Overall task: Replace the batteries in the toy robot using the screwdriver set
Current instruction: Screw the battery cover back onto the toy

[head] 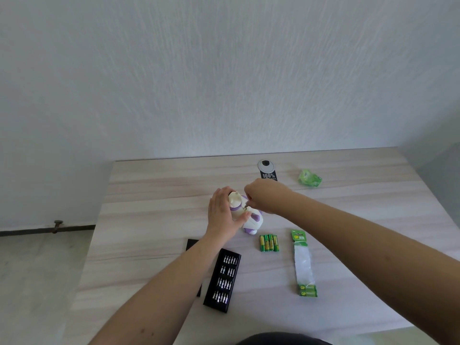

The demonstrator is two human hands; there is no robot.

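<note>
So the small white and purple plastic toy robot (249,215) is lying on its side around the middle of the pale wood-grain table (149,195), pinned there by the left hand (222,212). That hand is laid flat over the toy's left side, fingers stretched over the top and the thumb hooked along the near edge, so it's wrapped on the toy rather than clenched.

The right hand (261,195) is curled shut just right of that grip, and a thin metal screwdriver (246,204) is pinched in its fingertips, with the tip set down against the toy's body between the 2 hands. Whether the tip is seated in a screw can't be made out, it's too small.

Nearer than the grip and a bit right, a loose cluster of green and yellow batteries (268,242) is lying on the table. Further right again, a long torn green and clear battery blister pack (302,265) is stretched out, with green cells left at its near end.

Below the left wrist, the black screwdriver bit tray (222,280) is open, with 4 rows of silver bits seen in it. Beyond the right hand, a crumpled green plastic wrapper (310,178) is sitting near the far edge.
</note>
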